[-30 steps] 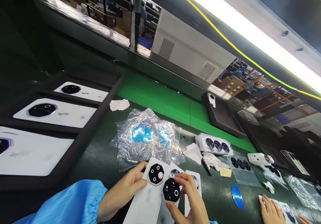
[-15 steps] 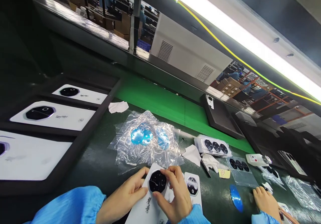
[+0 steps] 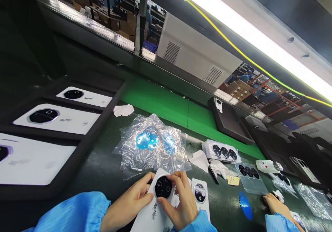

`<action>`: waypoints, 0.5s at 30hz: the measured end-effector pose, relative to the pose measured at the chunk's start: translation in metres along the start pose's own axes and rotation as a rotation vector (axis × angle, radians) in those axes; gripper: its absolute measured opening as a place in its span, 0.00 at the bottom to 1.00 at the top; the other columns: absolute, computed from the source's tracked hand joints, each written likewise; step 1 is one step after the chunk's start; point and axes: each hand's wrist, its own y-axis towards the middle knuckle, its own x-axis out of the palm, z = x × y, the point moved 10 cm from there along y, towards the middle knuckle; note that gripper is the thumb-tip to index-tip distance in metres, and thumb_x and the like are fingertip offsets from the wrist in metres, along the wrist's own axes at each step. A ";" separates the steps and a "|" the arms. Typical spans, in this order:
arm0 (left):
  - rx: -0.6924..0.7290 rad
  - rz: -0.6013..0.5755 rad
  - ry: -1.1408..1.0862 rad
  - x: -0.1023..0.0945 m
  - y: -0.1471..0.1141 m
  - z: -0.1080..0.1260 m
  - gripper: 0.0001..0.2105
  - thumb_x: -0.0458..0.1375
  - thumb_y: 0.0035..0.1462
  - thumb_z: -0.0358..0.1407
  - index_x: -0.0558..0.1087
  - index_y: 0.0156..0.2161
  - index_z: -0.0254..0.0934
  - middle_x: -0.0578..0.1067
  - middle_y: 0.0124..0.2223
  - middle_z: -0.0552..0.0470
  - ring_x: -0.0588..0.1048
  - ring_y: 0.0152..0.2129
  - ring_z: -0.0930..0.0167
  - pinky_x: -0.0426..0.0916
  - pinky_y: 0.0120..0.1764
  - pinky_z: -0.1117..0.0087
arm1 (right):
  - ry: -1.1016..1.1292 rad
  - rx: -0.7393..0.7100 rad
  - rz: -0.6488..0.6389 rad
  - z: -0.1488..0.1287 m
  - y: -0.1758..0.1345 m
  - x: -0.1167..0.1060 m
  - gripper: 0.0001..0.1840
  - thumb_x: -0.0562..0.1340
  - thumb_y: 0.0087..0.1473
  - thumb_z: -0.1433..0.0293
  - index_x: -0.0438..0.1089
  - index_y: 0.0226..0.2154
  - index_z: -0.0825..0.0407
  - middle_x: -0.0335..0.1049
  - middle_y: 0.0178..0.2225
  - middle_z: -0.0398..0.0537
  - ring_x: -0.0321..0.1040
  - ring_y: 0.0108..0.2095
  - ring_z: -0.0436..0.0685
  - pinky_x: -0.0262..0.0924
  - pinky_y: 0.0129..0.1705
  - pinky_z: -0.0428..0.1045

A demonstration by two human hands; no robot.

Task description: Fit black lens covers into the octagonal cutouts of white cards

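Near the bottom middle, a white phone back cover [image 3: 149, 215] lies tilted under my hands, dark lettering down its face. My left hand [image 3: 131, 199] grips its left edge between thumb and fingers. At the cover's upper end sits a black round camera lens plate [image 3: 163, 187] with small holes. The thumb and index finger of my right hand [image 3: 181, 197] press on this plate's right side, top and bottom; the other fingers are curled behind. Just right of that hand, a second white back cover [image 3: 204, 199] with a shiny lens plate lies on the bench, partly covered.
Crumpled clear bags [image 3: 140, 159] with blue discs lie ahead. A black tray [image 3: 89, 147] of white covers stands left. To the right are packed black lens plates [image 3: 220, 151], a white bottle [image 3: 267, 166], a blue film disc [image 3: 245, 206] and another person's hand [image 3: 276, 204].
My hands stay in nearly the same place on the cover and plate. Reflections on the black plate differ. The other person's hand at the right has shifted slightly down and right.
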 end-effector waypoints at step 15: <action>0.006 -0.011 0.003 0.003 -0.001 0.003 0.23 0.60 0.50 0.50 0.64 0.47 0.38 0.71 0.30 0.56 0.69 0.24 0.72 0.60 0.28 0.74 | 0.028 0.028 -0.012 0.005 0.000 0.003 0.26 0.65 0.39 0.78 0.64 0.44 0.48 0.62 0.40 0.48 0.66 0.39 0.57 0.67 0.36 0.48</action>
